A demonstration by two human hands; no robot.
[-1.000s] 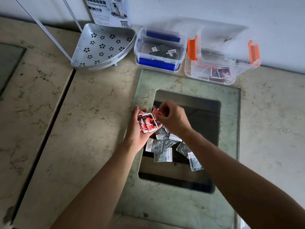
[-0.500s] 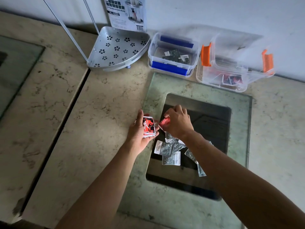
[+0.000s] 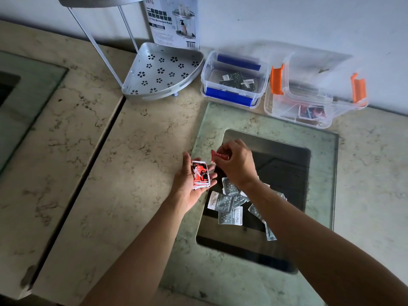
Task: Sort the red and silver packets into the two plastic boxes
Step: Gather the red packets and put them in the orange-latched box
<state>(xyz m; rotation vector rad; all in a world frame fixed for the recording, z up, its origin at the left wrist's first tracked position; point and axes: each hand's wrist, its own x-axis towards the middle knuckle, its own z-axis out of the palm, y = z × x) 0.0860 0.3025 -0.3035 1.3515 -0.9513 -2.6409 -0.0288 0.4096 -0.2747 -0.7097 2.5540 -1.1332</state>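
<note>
So the left hand [image 3: 189, 188] is lying palm up over the beige marble counter [image 3: 88, 173], cradling a small stack of red, black and white foil packets [image 3: 200, 176], with the fingers loosely curled up around the stack's far edge. The right hand [image 3: 237, 164] is hovering just beside it, fingers bunched together and pinching a single red packet [image 3: 219, 156] that's sticking out toward the left.

Under the right wrist, a loose pile of silver foil packets with star print [image 3: 229, 203] is sitting on the dark glass panel [image 3: 287, 173] set into the greenish glass plate [image 3: 322, 173]; the forearm is hiding part of the pile.

At the back by the wall, the clear plastic box with blue clips [image 3: 234, 79] is holding a few dark and silver packets, and right next to it the clear plastic box with orange clips [image 3: 309, 100] is holding a couple of red ones. To the left of those a perforated metal corner shelf [image 3: 163, 71] is standing in front of its printed cardboard packaging [image 3: 174, 21].
</note>
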